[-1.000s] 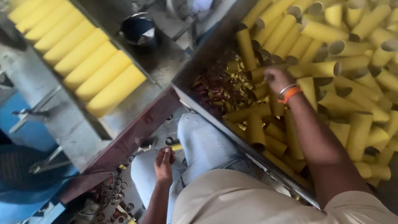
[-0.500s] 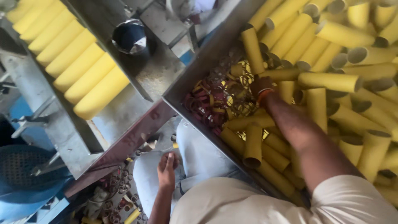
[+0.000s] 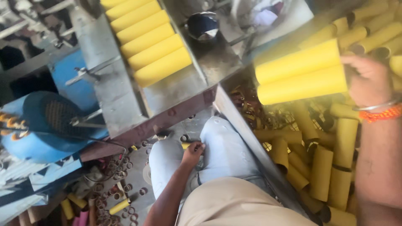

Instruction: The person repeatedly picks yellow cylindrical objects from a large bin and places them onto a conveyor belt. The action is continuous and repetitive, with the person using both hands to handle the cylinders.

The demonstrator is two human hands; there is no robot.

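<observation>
- Yellow tubes (image 3: 300, 72): two of them, long and open-ended, held side by side in the right hand (image 3: 368, 79), lifted clear above the bin (image 3: 251, 138) they sit over.
- Right hand: fingers curled around the tubes' far ends, closed firmly enough to carry both at once; an orange band and a thin bangle (image 3: 379, 109) sit on the wrist. Gripping at one end leaves most of each tube's length free and pointing toward the tray.
- Bin: a metal-walled trough at the person's right, filled with loose tubes (image 3: 322, 167) lying at all angles, duller and dustier than the pair in hand; some reddish rings show in its near corner.
- Tray (image 3: 109, 92): a sloped steel surface up and to the left, bearing a neat row of tubes (image 3: 146, 39) laid parallel and touching, each resting against the next — the tilt seems to keep them packed in line.
- Left hand (image 3: 193, 152): down between the knees, fingers bent and loosely closed around a small yellow piece (image 3: 185, 145); how tightly it holds, I cannot tell.
- Floor (image 3: 163, 129): littered with small rings (image 3: 121, 163) and a few short yellow stubs near the person's feet.
- Blue drum-like part (image 3: 50, 125) stands at far left, well apart from both hands.
</observation>
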